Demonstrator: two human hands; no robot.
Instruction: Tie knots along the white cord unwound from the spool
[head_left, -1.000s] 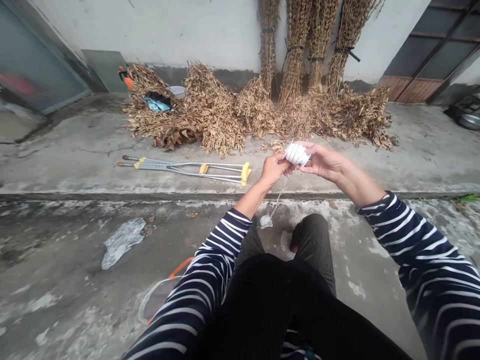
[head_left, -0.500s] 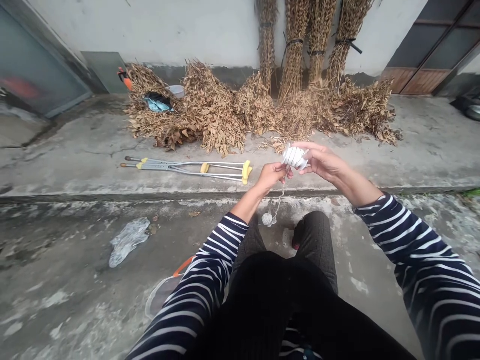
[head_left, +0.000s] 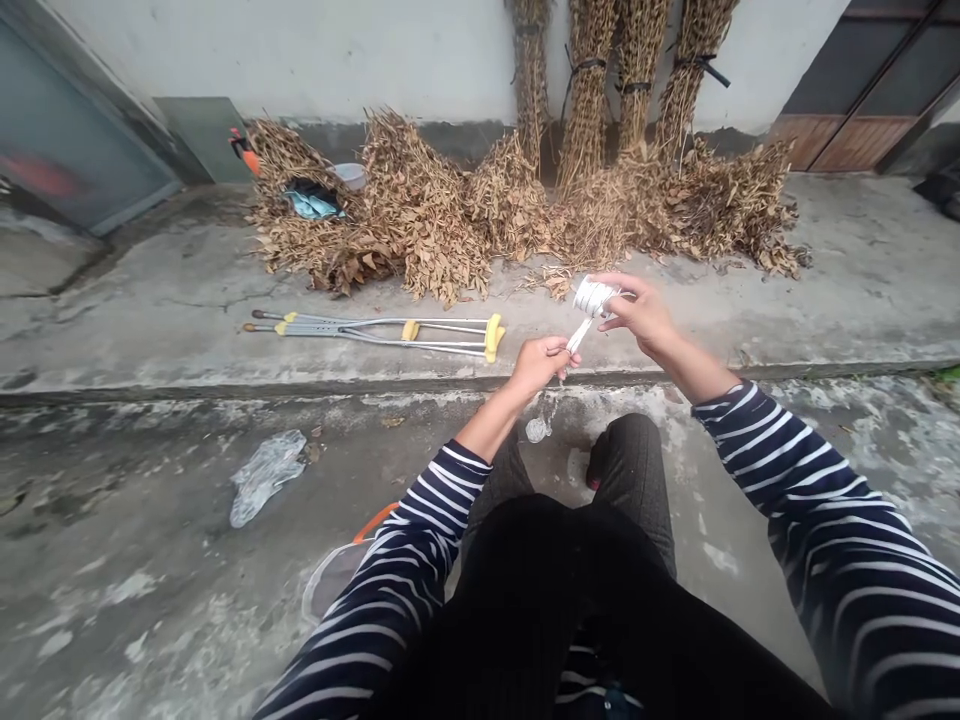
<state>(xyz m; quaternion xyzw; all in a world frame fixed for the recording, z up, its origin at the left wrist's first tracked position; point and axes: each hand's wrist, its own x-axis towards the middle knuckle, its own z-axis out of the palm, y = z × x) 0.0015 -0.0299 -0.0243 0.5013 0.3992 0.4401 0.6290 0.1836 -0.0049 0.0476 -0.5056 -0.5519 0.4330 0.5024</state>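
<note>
My right hand (head_left: pixel 637 310) is closed round a white roll of ribbon or strap (head_left: pixel 592 296), held up in front of me. A loose white strip (head_left: pixel 578 335) runs down from the roll to my left hand (head_left: pixel 541 362), which pinches its end. Below my left hand a thin strand hangs to a small pale bundle (head_left: pixel 535 429) near the ground. My dark-trousered knees (head_left: pixel 630 470) sit underneath, and both sleeves are striped navy and white.
A pair of metal crutches with yellow pads (head_left: pixel 382 333) lies on the raised concrete step. Heaps of dry brown plants (head_left: pixel 442 215) line the wall, with tied bundles (head_left: pixel 592 90) standing upright. A clear plastic bag (head_left: pixel 266 475) lies at left; an orange-handled container (head_left: pixel 341 565) is beside my left arm.
My hands have drawn apart: the right lifted the roll up and right, the left dropped lower, and a length of white strip is pulled out between them.
</note>
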